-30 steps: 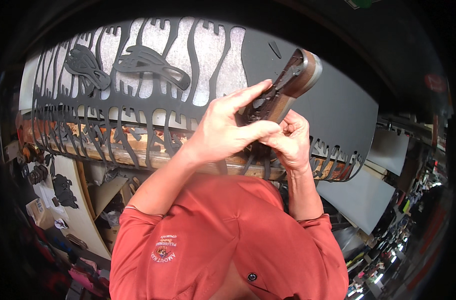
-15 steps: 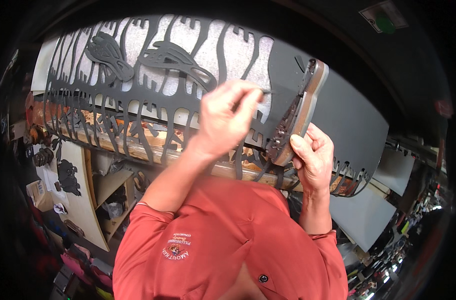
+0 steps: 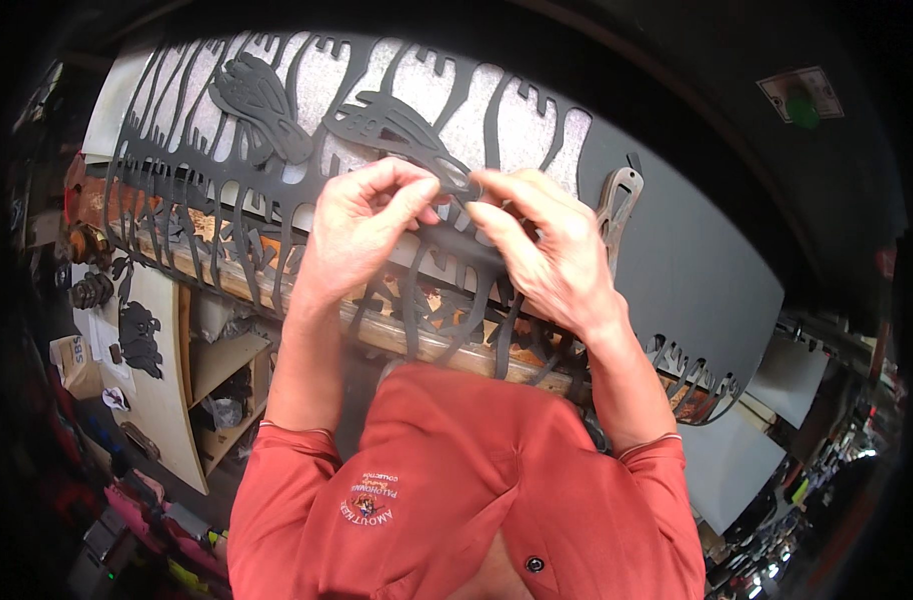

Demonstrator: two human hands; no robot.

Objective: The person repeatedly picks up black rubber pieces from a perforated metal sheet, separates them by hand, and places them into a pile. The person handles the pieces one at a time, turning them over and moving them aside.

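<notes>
My left hand (image 3: 362, 225) is raised over the near part of a dark grey sheet (image 3: 692, 235), thumb and fingertips pinched together. Facing it, my right hand (image 3: 552, 245) also pinches, its fingertips close to the left ones. Something thin and dark shows between them, too blurred to name. Just beyond my fingers lies a dark slotted cut-out piece (image 3: 392, 125), its narrow end running behind them. More such pieces lie in a stack (image 3: 257, 105) farther left. A wooden-sided cutting die (image 3: 619, 195) rests on the sheet, partly hidden behind my right hand.
Cut-out openings in the sheet show a pale board (image 3: 522, 120). Thin strips of the sheet hang over the wooden front edge (image 3: 377, 335), with dark scraps behind them. At left stands a wooden shelf unit (image 3: 222, 380). A green button (image 3: 802, 108) is at upper right.
My right hand has let go of the cutting die, which now lies on the sheet, and has moved left to meet my left hand. The left hand has shifted slightly left in view.
</notes>
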